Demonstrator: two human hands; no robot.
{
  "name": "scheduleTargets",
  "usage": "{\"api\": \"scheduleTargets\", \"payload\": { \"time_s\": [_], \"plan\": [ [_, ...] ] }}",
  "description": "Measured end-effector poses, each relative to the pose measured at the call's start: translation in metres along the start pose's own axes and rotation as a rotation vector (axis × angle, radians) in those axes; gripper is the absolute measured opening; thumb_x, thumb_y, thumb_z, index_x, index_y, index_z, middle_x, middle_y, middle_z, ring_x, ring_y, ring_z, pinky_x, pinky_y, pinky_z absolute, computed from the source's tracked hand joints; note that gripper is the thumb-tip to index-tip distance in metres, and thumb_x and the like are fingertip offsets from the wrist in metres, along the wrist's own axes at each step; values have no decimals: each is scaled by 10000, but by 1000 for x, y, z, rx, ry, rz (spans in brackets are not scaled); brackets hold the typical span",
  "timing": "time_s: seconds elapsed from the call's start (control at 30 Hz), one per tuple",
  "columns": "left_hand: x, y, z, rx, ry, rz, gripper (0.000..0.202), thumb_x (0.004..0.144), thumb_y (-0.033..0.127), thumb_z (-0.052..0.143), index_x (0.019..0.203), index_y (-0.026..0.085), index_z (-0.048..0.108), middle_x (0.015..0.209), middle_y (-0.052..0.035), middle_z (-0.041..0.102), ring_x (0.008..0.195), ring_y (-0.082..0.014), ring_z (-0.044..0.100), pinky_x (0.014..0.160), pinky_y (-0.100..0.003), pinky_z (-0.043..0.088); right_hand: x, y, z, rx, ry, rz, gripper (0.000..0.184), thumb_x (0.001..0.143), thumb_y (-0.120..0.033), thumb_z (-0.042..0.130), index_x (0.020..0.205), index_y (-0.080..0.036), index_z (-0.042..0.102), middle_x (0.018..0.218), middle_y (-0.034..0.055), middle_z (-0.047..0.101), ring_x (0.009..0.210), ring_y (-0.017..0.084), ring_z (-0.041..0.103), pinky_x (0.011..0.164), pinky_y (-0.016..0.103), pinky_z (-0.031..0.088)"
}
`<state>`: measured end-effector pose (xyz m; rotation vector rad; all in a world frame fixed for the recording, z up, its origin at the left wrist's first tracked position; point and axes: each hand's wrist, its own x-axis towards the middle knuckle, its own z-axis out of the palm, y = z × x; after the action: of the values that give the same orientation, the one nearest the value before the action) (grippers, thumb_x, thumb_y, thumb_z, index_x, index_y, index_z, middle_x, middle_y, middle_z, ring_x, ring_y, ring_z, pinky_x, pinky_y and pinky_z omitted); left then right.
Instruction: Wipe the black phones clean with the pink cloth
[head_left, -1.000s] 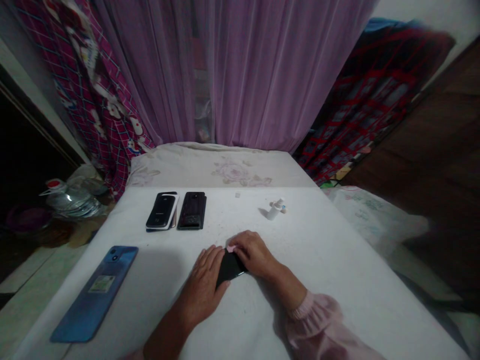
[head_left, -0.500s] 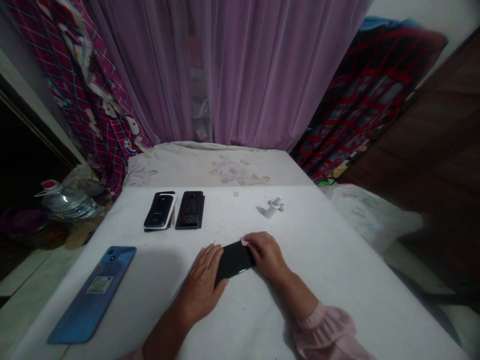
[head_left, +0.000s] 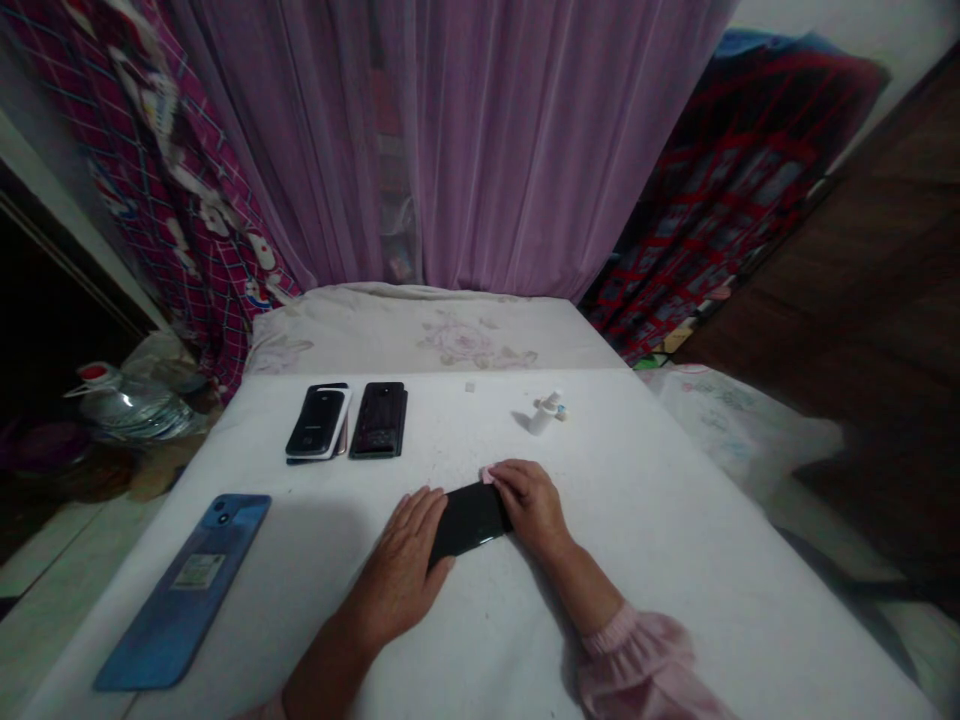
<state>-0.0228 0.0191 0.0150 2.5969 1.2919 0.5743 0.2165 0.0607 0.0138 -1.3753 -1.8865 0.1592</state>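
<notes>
Black phone (head_left: 469,520) swung level | glossy | left hand (head_left: 397,565) spread against it | right hand (head_left: 531,507) pinching pink tab (head_left: 487,476)

Pink sleeve (head_left: 641,665), ruffled cuff (head_left: 609,628) (gathered), bare hands (head_left: 399,562) (head_left: 531,508)

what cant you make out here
Head view:
The black phone: both ends hidden by the left hand and right hand.
The pink bit: too small to identify, partly behind the right fingers.
The white bottle: markings too small.
The blue phone's sticker: text too small.
</notes>
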Motion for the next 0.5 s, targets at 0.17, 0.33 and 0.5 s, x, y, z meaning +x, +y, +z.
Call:
{"api": "scheduleTargets", "payload": {
  "time_s": [0.17,0.33,0.5],
  "plan": [
    [-1,0,3,18,13,0,591,922,282,476,1466,154,285,1489,-149,453,1411,-284,378,1159,-530,339,-8,-23,8,28,-37,-71,218,924,-175,558,1016,-264,734,985,55,738,921,212,639,827,386,482],
    [-1,-1,3,12,19,16,609,932,303,477,1481,158,257,1495,-153,445,1411,-289,377,1155,-534,342,-38,-34,-11,66,-87,-140,237,922,-170,573,1067,-290,717,1006,50,736,969,204,641,841,377,482],
    [0,-1,1,4,16,14,601,938,314,474,1481,166,264,1490,-150,454,1408,-288,383,1154,-531,346,-26,-3,-12,-31,17,24,238,922,-191,540,1015,-262,747,971,71,740,889,224,653,779,389,516]
  ]
}}
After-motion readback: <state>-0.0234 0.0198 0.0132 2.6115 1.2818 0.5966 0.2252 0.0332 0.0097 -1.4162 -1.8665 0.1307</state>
